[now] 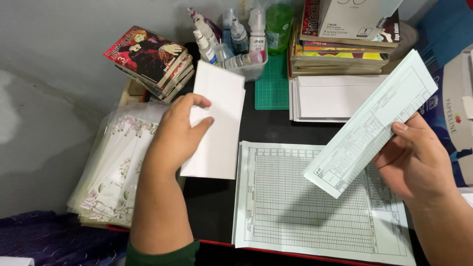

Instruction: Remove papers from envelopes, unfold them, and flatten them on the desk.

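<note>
My left hand (180,135) grips a plain white envelope (221,118), held upright above the dark desk, thumb on its face. My right hand (416,157) holds a folded pale green printed form (369,125) by its right edge, tilted diagonally over the desk. Beneath both lies a stack of pale green ruled forms (315,207) flat on the desk, near the front edge.
A pile of floral clear-wrapped sheets (116,167) lies left. Comic books (152,59) sit at back left, a tray of small ink bottles (236,44) and a green cutting mat (273,83) behind. White envelopes (330,98) and stacked books (345,44) are back right, a paper ream box (451,98) far right.
</note>
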